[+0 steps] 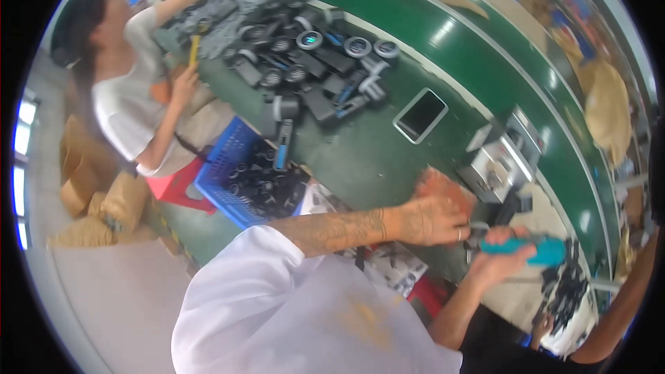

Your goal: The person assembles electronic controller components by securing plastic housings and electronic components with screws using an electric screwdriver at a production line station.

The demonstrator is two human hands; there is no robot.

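Observation:
My left hand (431, 221) reaches across from the left over the bench, its fingers bent down and pressed together. Whatever they pinch is too blurred to name, though a small grey part (476, 234) shows at the fingertips. Close on its right, my right hand (500, 263) is wrapped around a teal tool handle (547, 252), which lies nearly level. The tool's other end points toward my left hand and is partly hidden by my fingers. Just beyond my left hand rests a reddish-brown piece (443, 183), partly covered by the hand.
A metal bench device (506, 159) stands beyond my hands, and a phone (421, 116) lies on the green bench. Many black and grey handheld devices (318, 69) are heaped farther off. Left, a blue basket (222, 159) holds more parts beside a seated co-worker (131, 90). Black strips (564, 291) lie right.

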